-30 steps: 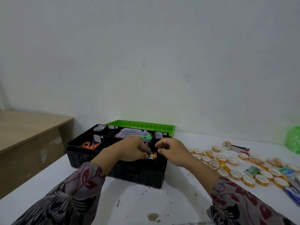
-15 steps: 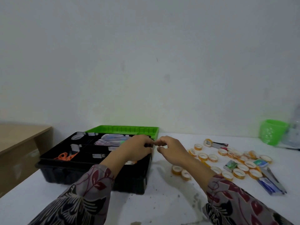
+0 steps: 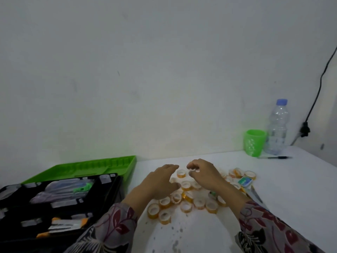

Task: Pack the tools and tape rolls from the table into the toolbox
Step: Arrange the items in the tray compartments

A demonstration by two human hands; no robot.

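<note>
Several small orange-rimmed tape rolls (image 3: 186, 206) lie scattered on the white table (image 3: 284, 189) in the middle of the view. Both hands hover just above them. My left hand (image 3: 160, 179) has its fingers stretched forward and holds nothing. My right hand (image 3: 202, 172) has loosely curled fingers over one roll (image 3: 181, 173), with nothing gripped. The black toolbox (image 3: 111, 194) with its green lid (image 3: 87, 167) open stands at the left. Its compartments hold bagged items and orange-handled tools. A small green and blue packet (image 3: 245, 182) and a metal tool (image 3: 256, 193) lie right of the rolls.
A green cup (image 3: 254, 142) and a plastic water bottle (image 3: 277, 128) stand at the back right by the wall, with a black pen (image 3: 277, 157) in front of them. A black cable (image 3: 319, 84) hangs down the wall at the far right.
Both hands have left the toolbox and moved right, over the pile of tape rolls. The view has swung right, so the toolbox now sits at the left edge.
</note>
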